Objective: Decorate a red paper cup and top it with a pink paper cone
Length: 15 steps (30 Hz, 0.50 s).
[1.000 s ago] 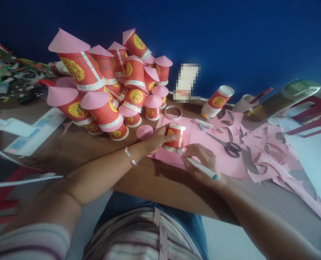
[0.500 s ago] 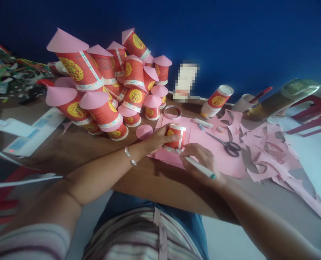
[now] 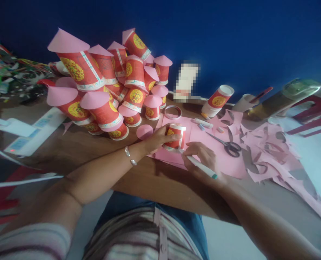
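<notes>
Since the cup [image 3: 176, 143] looks light, crushable, our left hand [image 3: 160, 138] grips its side; our right hand [image 3: 202, 159], a pen [image 3: 205, 169].

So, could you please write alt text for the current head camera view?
A person's left hand holds a red cup while the right hand holds a white pen near the cup's base. Nearby are pink paper, scissors and piled cups with pink cones.

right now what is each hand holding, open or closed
Left hand: closed around a red paper cup.
Right hand: closed on a white marker with a green end.
</notes>
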### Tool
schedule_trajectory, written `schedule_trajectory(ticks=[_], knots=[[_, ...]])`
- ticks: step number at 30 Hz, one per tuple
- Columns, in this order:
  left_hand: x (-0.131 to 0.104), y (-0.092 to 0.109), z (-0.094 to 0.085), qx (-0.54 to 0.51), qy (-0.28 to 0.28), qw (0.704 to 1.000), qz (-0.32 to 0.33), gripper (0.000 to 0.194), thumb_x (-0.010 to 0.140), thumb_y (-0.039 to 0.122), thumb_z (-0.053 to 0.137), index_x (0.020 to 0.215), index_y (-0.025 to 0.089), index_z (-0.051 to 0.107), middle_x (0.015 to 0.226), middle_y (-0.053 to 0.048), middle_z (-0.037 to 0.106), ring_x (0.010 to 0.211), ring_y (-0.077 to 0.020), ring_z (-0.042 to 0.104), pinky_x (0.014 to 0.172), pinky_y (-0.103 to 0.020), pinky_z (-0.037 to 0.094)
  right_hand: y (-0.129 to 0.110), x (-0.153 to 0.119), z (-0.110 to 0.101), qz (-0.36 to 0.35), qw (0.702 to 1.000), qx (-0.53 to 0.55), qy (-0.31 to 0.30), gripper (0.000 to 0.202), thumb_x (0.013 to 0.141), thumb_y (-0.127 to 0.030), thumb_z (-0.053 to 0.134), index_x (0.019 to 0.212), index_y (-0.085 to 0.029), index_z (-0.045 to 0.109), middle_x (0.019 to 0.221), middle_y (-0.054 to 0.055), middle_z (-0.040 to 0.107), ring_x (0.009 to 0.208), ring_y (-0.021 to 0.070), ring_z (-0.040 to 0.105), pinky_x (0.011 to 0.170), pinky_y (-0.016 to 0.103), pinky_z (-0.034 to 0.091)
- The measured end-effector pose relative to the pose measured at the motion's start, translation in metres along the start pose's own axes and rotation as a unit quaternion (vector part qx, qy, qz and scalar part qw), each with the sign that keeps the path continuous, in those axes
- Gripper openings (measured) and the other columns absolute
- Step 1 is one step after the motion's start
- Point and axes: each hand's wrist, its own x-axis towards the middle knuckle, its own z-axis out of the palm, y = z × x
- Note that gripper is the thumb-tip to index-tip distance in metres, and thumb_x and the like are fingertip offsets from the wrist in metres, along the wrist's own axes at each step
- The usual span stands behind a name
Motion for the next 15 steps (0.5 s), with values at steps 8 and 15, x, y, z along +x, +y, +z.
schedule_trajectory(ticks=[8,15], knots=[[0.0,0.0022,0.0,0.004,-0.008,1.0,0.0,0.073,0.068,0.043,0.098,0.127,0.017,0.064,0.107,-0.009,0.078,0.085,-0.0157,0.071,0.078,-0.029,0.056,0.0027,-0.0038,0.0011,0.005,1.0,0.022,-0.016,0.019,0.094,-0.008,0.065,0.097,-0.025,0.058,0.079,0.0,0.068,0.077,0.0201,0.072,0.073,0.035,0.061],[0.0003,0.0012,-0.0009,0.011,-0.003,1.0,-0.002,0.075,0.069,0.043,0.097,0.131,0.018,0.063,0.111,-0.01,0.076,0.092,-0.0194,0.073,0.079,-0.03,0.055,-0.0024,0.0012,-0.0025,-0.004,1.0,0.019,-0.011,0.021,0.092,-0.007,0.065,0.096,-0.026,0.058,0.075,-0.001,0.066,0.075,0.0205,0.072,0.071,0.035,0.06]])
